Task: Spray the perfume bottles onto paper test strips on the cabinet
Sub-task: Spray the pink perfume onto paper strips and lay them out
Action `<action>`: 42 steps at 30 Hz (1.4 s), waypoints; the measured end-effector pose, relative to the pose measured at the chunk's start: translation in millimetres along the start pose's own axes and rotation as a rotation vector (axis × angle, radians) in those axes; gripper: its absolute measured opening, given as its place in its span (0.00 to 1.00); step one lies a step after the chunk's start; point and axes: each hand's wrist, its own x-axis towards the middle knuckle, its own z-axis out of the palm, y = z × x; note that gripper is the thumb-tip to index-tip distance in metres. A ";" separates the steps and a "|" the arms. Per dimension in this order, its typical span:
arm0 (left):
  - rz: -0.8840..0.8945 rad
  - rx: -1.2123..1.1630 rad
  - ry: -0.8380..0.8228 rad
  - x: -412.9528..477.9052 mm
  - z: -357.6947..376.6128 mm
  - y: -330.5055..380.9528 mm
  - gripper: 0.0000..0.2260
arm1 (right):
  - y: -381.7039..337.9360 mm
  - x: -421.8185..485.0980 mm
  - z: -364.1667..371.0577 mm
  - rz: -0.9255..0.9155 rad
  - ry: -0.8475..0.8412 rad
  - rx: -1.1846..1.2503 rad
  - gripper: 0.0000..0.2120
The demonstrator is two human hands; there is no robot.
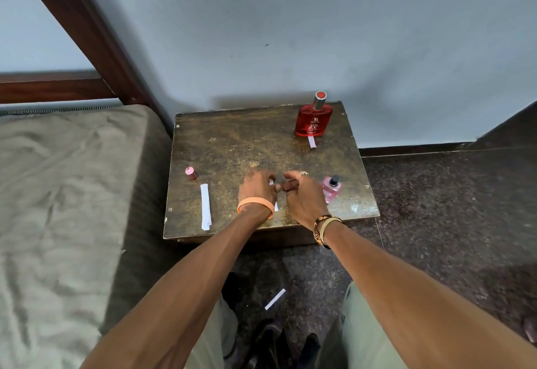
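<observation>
The cabinet's worktop [232, 142] is a worn, scuffed brown surface set against a pale wall, with a bed [58, 194] along its left side.

Both hands are over the front centre of the worktop, close together, thumbs nearly meeting. The left hand [257, 187], with an orange wristband [255, 204], is curled with fingers bent inward; a white paper strip [275, 206] shows at its fingers and again below the wrist, so the hand appears to be pinching or pressing it, though the contact itself is hidden. The right hand [303, 197], wearing a ring and a patterned bracelet [325, 227], is loosely closed with the fingers folded; whether it holds anything cannot be told.

Three perfume bottles stand upright on the worktop. A large red bottle [313, 120] with a silver and red cap is at the back right corner, and a short strip [312, 142] lies just in front of it, touching or nearly touching its base. A pink bottle [331, 190] with a dark cap stands just beside the right hand, partly hidden by it. A small pink-capped bottle [191, 173] stands near the left edge, with a long strip [205, 206] lying just in front of it, running towards the front edge.

One more strip on the floor [275, 299] lies between the person's knees.
</observation>
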 end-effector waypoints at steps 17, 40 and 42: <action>-0.160 -0.216 -0.012 14.1 -10.5 -8.3 0.06 | -3.6 15.1 7.9 -0.026 -0.017 0.036 0.23; -0.302 -0.969 -0.271 -14.8 -73.7 6.0 0.04 | -39.2 -13.4 -28.8 0.088 -0.112 0.422 0.17; -0.285 -0.996 -0.255 -24.2 -85.4 18.4 0.04 | -46.1 -23.1 -40.5 0.050 -0.107 0.425 0.18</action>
